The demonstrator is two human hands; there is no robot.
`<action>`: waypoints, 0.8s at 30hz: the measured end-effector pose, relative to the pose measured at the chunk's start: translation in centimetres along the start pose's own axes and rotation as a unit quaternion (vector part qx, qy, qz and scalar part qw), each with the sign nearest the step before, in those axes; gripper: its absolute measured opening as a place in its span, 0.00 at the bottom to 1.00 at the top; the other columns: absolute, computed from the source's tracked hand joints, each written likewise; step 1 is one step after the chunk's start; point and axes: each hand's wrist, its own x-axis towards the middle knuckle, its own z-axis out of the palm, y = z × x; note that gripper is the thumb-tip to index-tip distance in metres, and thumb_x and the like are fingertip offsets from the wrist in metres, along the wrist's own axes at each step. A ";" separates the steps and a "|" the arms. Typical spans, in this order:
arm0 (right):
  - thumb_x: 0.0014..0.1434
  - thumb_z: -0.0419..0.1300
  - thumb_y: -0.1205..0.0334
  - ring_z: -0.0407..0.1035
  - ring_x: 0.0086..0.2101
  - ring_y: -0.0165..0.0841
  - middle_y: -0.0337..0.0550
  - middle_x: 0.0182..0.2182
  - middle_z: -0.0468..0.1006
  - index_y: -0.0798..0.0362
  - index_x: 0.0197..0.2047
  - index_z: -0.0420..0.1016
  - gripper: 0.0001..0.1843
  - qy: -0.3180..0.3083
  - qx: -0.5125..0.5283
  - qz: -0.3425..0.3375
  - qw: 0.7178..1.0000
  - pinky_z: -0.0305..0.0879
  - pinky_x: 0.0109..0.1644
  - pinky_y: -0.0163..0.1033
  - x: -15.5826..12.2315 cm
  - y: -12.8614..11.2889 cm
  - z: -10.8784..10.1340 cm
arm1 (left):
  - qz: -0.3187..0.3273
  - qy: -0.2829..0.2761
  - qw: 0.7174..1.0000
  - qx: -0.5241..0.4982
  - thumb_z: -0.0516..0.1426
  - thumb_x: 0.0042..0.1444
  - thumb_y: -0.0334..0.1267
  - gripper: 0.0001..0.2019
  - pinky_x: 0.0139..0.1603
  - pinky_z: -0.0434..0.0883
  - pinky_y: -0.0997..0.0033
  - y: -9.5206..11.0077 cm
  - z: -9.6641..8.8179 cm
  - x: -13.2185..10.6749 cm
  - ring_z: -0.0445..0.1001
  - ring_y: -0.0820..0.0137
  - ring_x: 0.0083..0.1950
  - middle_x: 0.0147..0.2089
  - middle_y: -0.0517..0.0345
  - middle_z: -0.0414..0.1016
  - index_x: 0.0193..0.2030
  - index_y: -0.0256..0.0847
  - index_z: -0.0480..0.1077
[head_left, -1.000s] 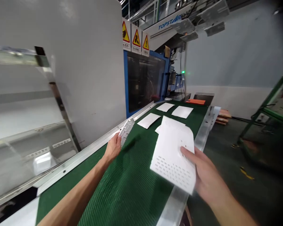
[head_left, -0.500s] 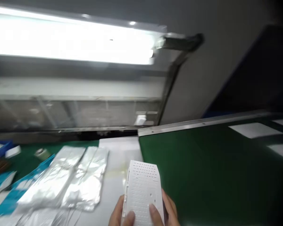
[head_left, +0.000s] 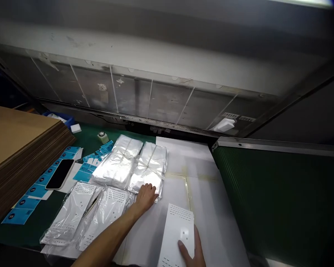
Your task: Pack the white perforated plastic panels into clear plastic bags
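Observation:
In my right hand [head_left: 193, 248] is a white slotted plastic panel [head_left: 176, 233], a long flat cover with rows of small slots and two little holes. My thumb lies on its face and my fingers wrap its right edge. My left hand [head_left: 146, 196] reaches to the near edge of a tied stack of clear plastic bags [head_left: 153, 159], its fingers bent together on the bags; the fingertips' exact hold is partly hidden. Left of it lies a second tied bag stack [head_left: 119, 163]. Nearer me are two bagged white panels [head_left: 72, 215], [head_left: 107, 215].
At left rises a stack of brown cardboard [head_left: 25, 137]. Beside it are blue labels [head_left: 36, 189], a phone [head_left: 60, 174], a small jar [head_left: 102, 137] and a blue bin [head_left: 68, 120]. White sheeting [head_left: 211, 211] covers the bench middle; a green belt with a metal rail [head_left: 281, 146] runs right.
The view has swung down and left. My left hand has let go of the panel and moved left onto the bag stack; my right hand keeps hold of the panel.

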 end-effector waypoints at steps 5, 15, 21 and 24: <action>0.41 0.57 0.27 0.70 0.44 0.52 0.53 0.57 0.63 0.45 0.68 0.37 0.59 0.005 0.005 0.043 0.999 0.68 0.44 0.54 -1.0 -0.8 -0.6 | 0.035 -0.048 0.996 0.070 0.55 0.60 0.41 0.12 0.50 0.69 0.54 -1.7 0.5 2.7 0.71 0.64 0.48 0.48 0.52 0.72 0.46 0.36 0.69; 0.44 0.58 0.31 0.68 0.48 0.52 0.51 0.58 0.64 0.45 0.68 0.38 0.56 -0.003 0.074 0.019 0.997 0.68 0.46 0.54 -3.1 -3.3 1.8 | 0.024 -0.045 0.997 -0.056 0.54 0.61 0.42 0.11 0.46 0.71 0.59 -3.3 -1.7 2.6 0.73 0.67 0.43 0.43 0.55 0.73 0.43 0.36 0.70; 0.55 0.52 0.38 0.62 0.56 0.47 0.45 0.62 0.61 0.44 0.66 0.49 0.40 -0.020 -0.011 -0.093 0.995 0.64 0.53 0.51 -1.9 -5.3 2.3 | -0.035 -0.015 0.968 -0.249 0.55 0.60 0.42 0.11 0.44 0.72 0.60 -2.2 -3.9 2.8 0.74 0.68 0.40 0.39 0.56 0.74 0.40 0.35 0.70; 0.60 0.48 0.43 0.63 0.54 0.46 0.48 0.54 0.70 0.49 0.55 0.69 0.27 -0.054 -0.107 -0.171 0.978 0.60 0.57 0.51 -0.3 -6.7 2.8 | -0.034 -0.019 0.932 -0.360 0.56 0.58 0.43 0.11 0.44 0.72 0.61 -0.1 -6.2 1.2 0.74 0.68 0.39 0.36 0.56 0.75 0.36 0.34 0.71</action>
